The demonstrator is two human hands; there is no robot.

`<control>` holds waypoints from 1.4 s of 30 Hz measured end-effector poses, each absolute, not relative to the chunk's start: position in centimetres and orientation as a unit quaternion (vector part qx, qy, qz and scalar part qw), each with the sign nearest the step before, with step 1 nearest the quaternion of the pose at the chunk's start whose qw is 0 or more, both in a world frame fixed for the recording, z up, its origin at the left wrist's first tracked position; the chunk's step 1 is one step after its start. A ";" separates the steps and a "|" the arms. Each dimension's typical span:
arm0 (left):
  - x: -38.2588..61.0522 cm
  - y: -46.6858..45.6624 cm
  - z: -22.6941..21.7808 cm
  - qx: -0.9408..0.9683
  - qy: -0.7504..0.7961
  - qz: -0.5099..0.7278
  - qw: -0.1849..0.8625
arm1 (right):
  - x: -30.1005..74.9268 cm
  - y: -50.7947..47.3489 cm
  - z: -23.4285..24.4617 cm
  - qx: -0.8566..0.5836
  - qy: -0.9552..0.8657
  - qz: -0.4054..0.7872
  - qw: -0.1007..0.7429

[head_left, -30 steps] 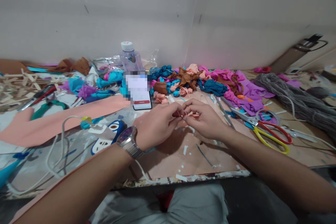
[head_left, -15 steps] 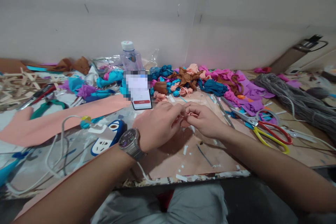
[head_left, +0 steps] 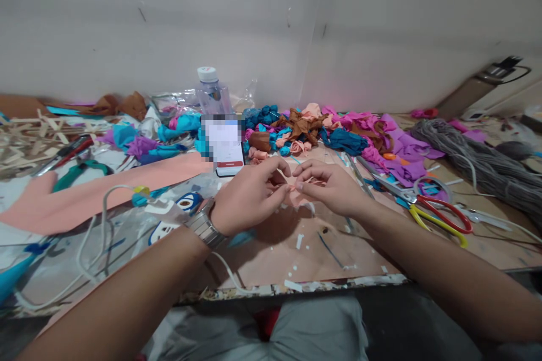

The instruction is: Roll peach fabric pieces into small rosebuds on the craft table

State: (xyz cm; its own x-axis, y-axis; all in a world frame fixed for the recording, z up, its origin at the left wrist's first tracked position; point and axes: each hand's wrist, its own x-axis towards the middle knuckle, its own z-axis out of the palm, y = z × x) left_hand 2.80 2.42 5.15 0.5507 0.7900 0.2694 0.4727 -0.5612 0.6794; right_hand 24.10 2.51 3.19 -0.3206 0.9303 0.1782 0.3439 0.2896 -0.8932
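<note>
A small piece of peach crepe paper (head_left: 297,198) is pinched between my two hands above the middle of the table. My left hand (head_left: 249,197), with a metal-band watch (head_left: 207,227) on its wrist, grips the paper from the left between thumb and fingers. From the right, my right hand (head_left: 332,187) pinches the same piece. Part of the paper is hidden behind the fingers. Beyond the hands lie rolled paper flowers (head_left: 300,148) in peach, brown, blue and pink. A long strip of peach crepe paper (head_left: 105,192) stretches across the left side.
Behind my left hand, a phone (head_left: 228,149) leans by a clear bottle (head_left: 212,93). Scissors (head_left: 440,215) with red and yellow handles lie right, near a grey cord bundle (head_left: 478,163). A power strip (head_left: 163,231) with white cables sits left. A brown flask (head_left: 474,87) tilts against the wall.
My left wrist has turned, so the watch face no longer shows. The fingers of both hands have opened outward around the peach paper, and more of it is visible between them.
</note>
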 end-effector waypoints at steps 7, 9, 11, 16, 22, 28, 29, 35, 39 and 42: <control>2.7 2.5 5.1 0.832 0.372 0.268 0.313 | 24.0 2.4 3.1 -0.421 -0.733 0.390 0.366; 2.7 2.6 5.2 0.840 0.376 0.248 0.303 | 24.0 2.4 3.0 -0.417 -0.729 0.400 0.367; 2.7 2.6 5.2 0.846 0.377 0.234 0.294 | 24.0 2.3 3.0 -0.412 -0.726 0.409 0.368; 2.7 2.7 5.4 0.843 0.381 0.235 0.296 | 24.0 2.3 2.8 -0.418 -0.708 0.429 0.373; 2.6 2.9 5.4 0.833 0.396 0.241 0.303 | 24.2 2.8 2.7 -0.454 -0.667 0.423 0.412; 2.6 3.0 5.5 0.828 0.402 0.245 0.304 | 24.3 2.6 3.0 -0.459 -0.681 0.403 0.403; 2.6 3.0 5.5 0.826 0.396 0.246 0.316 | 24.2 2.6 3.0 -0.457 -0.690 0.394 0.399; 2.7 3.0 5.1 0.808 0.364 0.261 0.382 | 24.1 2.2 3.2 -0.430 -0.744 0.337 0.385; 2.7 3.1 5.2 0.797 0.364 0.267 0.402 | 24.0 1.9 3.6 -0.390 -0.784 0.280 0.394; 2.6 3.1 5.3 0.787 0.364 0.269 0.419 | 24.0 1.7 3.8 -0.373 -0.806 0.238 0.393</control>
